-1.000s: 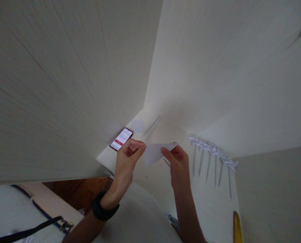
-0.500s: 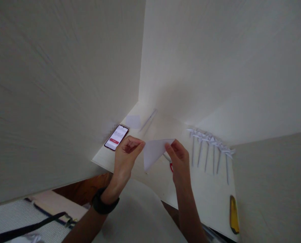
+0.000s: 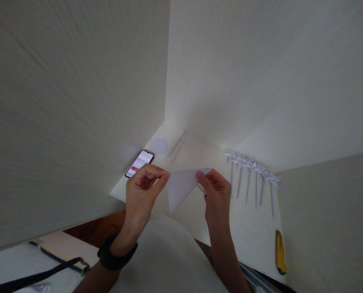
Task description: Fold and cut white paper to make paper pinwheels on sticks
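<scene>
One sheet of white paper (image 3: 181,186), folded into a triangle with its point hanging down, is held in the air between two hands above the near part of the white tabletop (image 3: 254,236). The left hand (image 3: 141,193) pinches the paper's left corner between thumb and fingertips, and the right hand (image 3: 216,195) pinches the right corner the same way; a dark watch (image 3: 112,254) sits on the left wrist. Behind the right hand a small red object (image 3: 205,197) peeks out on the tabletop, too hidden to tell what it is. One phone (image 3: 139,163), its screen lit, lies at the left edge of the tabletop. Toward the far corner lie one small pale slip of paper (image 3: 159,145) and one thin white stick (image 3: 177,142). Along the right edge a row of white paper pinwheels (image 3: 253,173) lies side by side with the stems pointing toward the person; about seven can be counted, though the heads overlap and the number is not sure. One yellow knife-like tool (image 3: 279,252) lies near the right front corner. Walls close the tabletop in on the left, the back and the right, so only the front edge is open, and the bare middle strip between the phone and the pinwheels is the widest free room.
</scene>
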{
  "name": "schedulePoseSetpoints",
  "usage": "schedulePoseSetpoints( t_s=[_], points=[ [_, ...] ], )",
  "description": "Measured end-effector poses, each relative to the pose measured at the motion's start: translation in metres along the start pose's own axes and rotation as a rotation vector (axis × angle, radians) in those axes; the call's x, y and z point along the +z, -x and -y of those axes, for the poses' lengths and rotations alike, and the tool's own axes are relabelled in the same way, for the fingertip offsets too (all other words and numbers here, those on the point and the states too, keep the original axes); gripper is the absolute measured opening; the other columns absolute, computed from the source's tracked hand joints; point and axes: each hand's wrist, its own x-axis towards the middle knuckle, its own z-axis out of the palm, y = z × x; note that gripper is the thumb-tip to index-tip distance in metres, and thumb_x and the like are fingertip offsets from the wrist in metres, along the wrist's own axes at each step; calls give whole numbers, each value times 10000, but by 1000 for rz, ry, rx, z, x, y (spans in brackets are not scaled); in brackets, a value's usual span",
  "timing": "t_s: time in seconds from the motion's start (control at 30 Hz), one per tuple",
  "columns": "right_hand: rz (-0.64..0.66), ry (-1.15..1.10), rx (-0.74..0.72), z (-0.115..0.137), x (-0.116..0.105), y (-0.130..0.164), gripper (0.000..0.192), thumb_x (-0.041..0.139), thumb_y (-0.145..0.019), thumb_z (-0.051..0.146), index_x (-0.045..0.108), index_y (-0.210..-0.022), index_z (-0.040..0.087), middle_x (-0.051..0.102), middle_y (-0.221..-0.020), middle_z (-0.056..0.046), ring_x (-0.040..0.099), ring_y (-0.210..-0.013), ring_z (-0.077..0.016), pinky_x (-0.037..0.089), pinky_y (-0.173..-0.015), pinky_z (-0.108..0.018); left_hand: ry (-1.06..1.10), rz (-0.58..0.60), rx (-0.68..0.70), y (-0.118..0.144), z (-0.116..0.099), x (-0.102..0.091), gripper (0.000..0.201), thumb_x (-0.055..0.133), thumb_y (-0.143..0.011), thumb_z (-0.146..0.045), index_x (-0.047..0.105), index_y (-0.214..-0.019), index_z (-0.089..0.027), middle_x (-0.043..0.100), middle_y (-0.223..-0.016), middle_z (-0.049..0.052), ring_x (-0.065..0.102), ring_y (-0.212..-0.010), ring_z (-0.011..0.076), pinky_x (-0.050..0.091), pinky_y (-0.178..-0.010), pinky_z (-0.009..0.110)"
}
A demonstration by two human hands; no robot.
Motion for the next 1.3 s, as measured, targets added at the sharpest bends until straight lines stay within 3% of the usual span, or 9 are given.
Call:
schedulePoseSetpoints(
  t_s=[0.17,0.43,0.7,0.9,1.1,1.3],
  points=[
    [100,32,-34,6,-1,-1,179,714,-727,335,646,-634,199,619,-616,23,548,-613,-120,454,-591,-240,-2,10,9,3,-8,-4,127,749,-698,-107,660,-659,-188,645,-707,-36,595,-660,77,473,-637,174],
    [4,29,-98,14,0,5,118,728,-700,293,663,-651,208,625,-602,33,550,-591,-116,452,-586,-249,-12,-28,-2,9,-9,-7,112,763,-690,-151,663,-663,-193,645,-711,-26,601,-659,104,490,-638,216],
    [19,14,-140,14,2,9,39,716,-714,259,720,-697,224,693,-676,5,585,-630,-139,473,-616,-267,-97,-39,39,10,-10,-12,108,755,-685,-170,655,-659,-199,657,-708,-16,617,-677,126,500,-634,234],
    [36,125,-185,13,-2,12,224,624,-826,327,666,-649,197,574,-600,21,511,-616,-121,405,-577,-237,-115,-31,58,11,-11,-13,104,759,-680,-170,664,-662,-208,661,-720,-17,618,-695,126,512,-679,239],
    [-34,86,-249,11,-3,16,198,613,-843,280,635,-666,193,534,-615,29,479,-624,-119,376,-574,-231,-102,-13,67,14,-9,-12,105,762,-690,-169,661,-669,-192,656,-703,-19,615,-683,118,508,-674,231],
    [84,107,-154,6,0,17,283,589,-860,395,614,-658,199,569,-633,21,529,-650,-134,430,-626,-251,-81,-47,54,14,-10,-9,111,763,-697,-174,655,-677,-193,665,-715,-23,611,-672,109,489,-644,215]
  ],
)
